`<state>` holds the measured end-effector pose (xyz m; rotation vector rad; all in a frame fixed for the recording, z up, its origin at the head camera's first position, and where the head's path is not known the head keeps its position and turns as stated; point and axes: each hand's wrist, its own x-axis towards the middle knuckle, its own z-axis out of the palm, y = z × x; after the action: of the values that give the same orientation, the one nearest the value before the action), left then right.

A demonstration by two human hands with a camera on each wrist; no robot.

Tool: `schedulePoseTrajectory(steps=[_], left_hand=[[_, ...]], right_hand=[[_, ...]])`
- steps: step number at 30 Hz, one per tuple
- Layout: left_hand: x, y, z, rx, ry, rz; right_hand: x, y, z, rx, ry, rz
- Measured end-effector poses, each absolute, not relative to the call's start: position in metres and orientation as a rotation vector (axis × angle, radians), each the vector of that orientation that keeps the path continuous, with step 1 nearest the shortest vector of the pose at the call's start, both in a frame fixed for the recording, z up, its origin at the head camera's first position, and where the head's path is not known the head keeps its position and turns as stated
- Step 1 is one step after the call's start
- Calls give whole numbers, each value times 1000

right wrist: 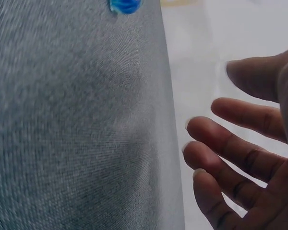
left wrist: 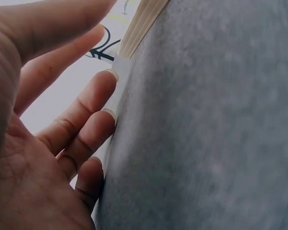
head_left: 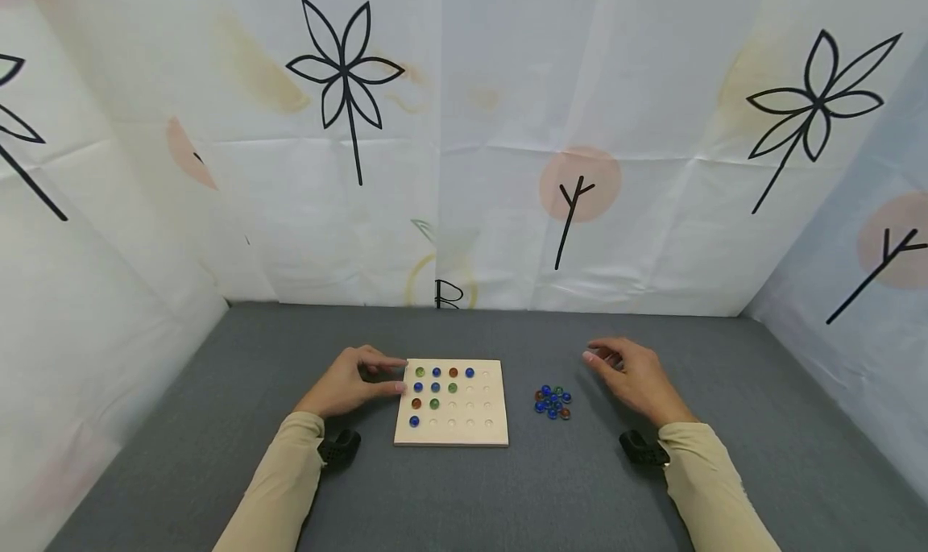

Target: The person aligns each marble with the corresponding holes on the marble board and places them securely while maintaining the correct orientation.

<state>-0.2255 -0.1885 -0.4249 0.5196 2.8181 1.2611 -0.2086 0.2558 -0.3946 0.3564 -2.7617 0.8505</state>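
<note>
A pale wooden board with rows of round hollows lies flat on the table. Blue, green and brown marbles fill part of its upper left, in rows that shorten toward the near edge. My left hand touches the board's left edge with thumb and forefinger extended; in the left wrist view its other fingers are loosely bent beside the board's edge. To the board's right is a cluster of loose marbles, mostly blue. My right hand hovers right of that cluster, fingers relaxed, holding nothing.
The table has a grey cloth surface. White curtains with plant drawings stand along its back and both sides. A dark device sits on the left wrist, another on the right.
</note>
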Motion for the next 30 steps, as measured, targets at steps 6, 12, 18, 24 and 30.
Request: schedulePoseTrajectory(steps=[6,12,18,24,30], left_hand=[[-225,-188,-426,557,2730,1307],[-224,-188,-425,543,2730,1276],[-224,-188,-426,511,2724,1281],[-224,-187,-426,521,2715,1291],[-224,-187,-426,535,2709,1297]], right_hand=[[-208,257,-393,464,-2804,954],[-210,260,-392,622,-2854,1104],[-212,260,-393,730,-2900,1201],[-213,259,-395,784,-2942,1249],[-214,258,-398,794,-2960,1232]])
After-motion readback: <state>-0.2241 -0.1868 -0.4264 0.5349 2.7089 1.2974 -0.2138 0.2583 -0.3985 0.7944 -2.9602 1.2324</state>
